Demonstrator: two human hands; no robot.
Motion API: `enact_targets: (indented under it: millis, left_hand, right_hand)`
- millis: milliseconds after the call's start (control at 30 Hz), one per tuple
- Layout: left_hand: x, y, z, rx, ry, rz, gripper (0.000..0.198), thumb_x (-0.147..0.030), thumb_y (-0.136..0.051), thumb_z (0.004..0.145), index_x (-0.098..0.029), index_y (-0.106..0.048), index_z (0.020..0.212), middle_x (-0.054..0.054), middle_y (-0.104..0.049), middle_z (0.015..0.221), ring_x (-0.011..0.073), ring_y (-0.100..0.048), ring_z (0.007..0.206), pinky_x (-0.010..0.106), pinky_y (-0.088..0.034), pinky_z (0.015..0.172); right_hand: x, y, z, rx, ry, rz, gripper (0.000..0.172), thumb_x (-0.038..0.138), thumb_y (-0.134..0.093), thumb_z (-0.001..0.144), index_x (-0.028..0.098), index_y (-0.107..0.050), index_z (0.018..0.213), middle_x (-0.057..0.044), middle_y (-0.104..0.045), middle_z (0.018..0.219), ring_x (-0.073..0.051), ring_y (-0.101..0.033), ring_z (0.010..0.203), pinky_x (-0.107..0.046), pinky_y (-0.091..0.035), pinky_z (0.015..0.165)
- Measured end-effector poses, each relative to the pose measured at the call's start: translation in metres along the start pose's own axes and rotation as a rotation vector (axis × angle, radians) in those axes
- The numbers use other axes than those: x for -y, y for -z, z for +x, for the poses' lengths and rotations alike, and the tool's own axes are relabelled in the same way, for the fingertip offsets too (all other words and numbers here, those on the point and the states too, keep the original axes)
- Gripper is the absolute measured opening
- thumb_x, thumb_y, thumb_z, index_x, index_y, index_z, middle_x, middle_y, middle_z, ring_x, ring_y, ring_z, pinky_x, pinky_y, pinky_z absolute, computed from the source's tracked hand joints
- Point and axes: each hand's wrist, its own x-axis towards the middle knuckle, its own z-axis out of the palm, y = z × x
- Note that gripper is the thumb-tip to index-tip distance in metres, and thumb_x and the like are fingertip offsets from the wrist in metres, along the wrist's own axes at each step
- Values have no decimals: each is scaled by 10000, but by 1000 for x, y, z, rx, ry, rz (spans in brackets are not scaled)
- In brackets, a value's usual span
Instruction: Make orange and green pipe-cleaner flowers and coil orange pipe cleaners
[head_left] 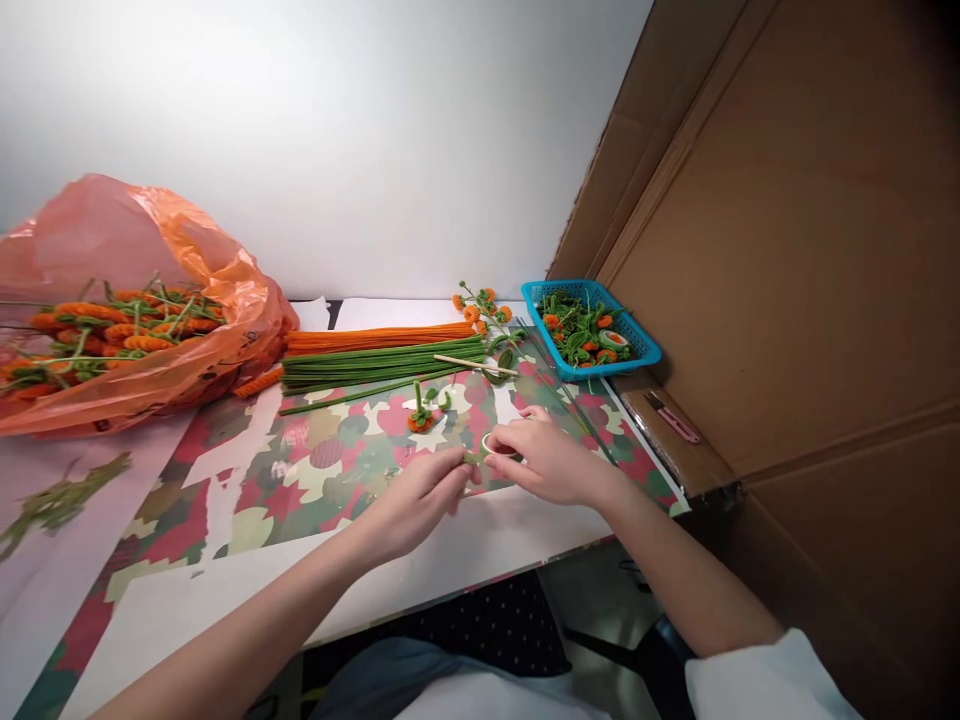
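Note:
My right hand (546,458) is closed around a small tape roll (487,443), whose pale ring shows at the fingertips. My left hand (424,495) is closed in a pinch close beside it. A short green piece (472,458) runs between the two hands; its end in the left fingers is hidden. Just beyond them, an orange and green pipe-cleaner flower (421,420) lies on the patterned table cover (322,460), with small green leaves (442,400) next to it.
Bundles of orange pipe cleaners (375,340) and green pipe cleaners (375,367) lie behind, with a thin stick (474,365) across one end. An orange plastic bag (247,310) stands left, a blue basket (639,345) right. A pink cutter (679,422) rests near the cardboard wall (810,250).

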Motion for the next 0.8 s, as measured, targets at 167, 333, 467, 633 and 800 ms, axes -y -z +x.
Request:
enact_targets:
  millis: [167, 333, 467, 633, 800]
  left_hand:
    - [8, 23, -11, 10, -9, 69, 281, -300, -321, 887, -212, -370, 625, -28, -402, 621, 132, -435, 591, 265, -463, 625]
    - [1, 39, -16, 94, -14, 371, 267, -164, -342, 812, -199, -397, 553, -31, -399, 537, 126, -397, 510, 239, -332, 481]
    - [-7, 35, -11, 71, -101, 501, 206, -223, -445, 811, -196, -610, 690, 15, -611, 671, 171, -552, 643, 256, -386, 567]
    - [-6, 22, 2, -61, -4, 619, 401, -516, -462, 859, -195, -534, 630, 16, -563, 559, 171, -513, 516, 258, -287, 480]
    - [6, 30, 1, -93, -143, 569, 442, -369, -329, 960, -197, -483, 583, -27, -448, 479, 122, -402, 448, 259, -268, 487]
  right_hand:
    - [-3, -8, 5, 90, 8, 109, 180, 162, -346, 912, 197, -448, 768, 30, -517, 706, -141, -458, 701, -348, -311, 877]
    - [-1, -14, 8, 96, 17, 73, 186, 129, -332, 898, 196, -462, 783, 30, -531, 719, -136, -462, 696, -348, -296, 888]
    - [4, -17, 11, 70, 12, -5, 190, 150, -348, 903, 189, -477, 769, 24, -543, 697, -129, -449, 652, -339, -288, 861]
    - [8, -17, 13, 58, 2, -47, 209, 197, -352, 924, 187, -481, 759, 30, -542, 675, -122, -444, 620, -332, -277, 834]
    - [9, -10, 11, 40, -46, -99, 216, 166, -359, 912, 185, -456, 720, 37, -504, 633, -116, -405, 584, -332, -270, 824]
